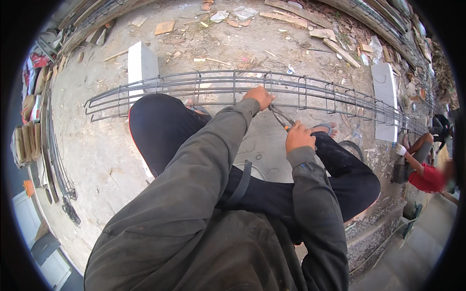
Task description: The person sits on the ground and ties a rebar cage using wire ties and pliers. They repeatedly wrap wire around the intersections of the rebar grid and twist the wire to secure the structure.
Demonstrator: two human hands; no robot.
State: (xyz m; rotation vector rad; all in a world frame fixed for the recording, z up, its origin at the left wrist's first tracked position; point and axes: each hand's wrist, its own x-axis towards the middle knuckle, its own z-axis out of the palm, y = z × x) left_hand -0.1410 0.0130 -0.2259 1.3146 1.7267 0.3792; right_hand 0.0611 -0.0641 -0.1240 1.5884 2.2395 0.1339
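A long cage of steel rebar [194,86] with square stirrups runs crosswise in front of my bent legs. It rests on two white blocks, one at the left [142,60] and one at the right [384,87]. My left hand [262,97] is closed on the cage's near side, about its middle; the fingertips are partly hidden. In my right hand [300,137] is a pair of pincers [280,116] with orange on the handles. Their jaws point up and left, meeting the near bar right beside my left hand. Whether wire sits in the jaws is too small to tell.
Wood scraps [286,19] and plastic litter lie on the ground beyond the cage. At the left are long thin rods [56,160] and a stack of brown bundles [26,143]. Another person in a red shirt [427,178] crouches at the cage's right end.
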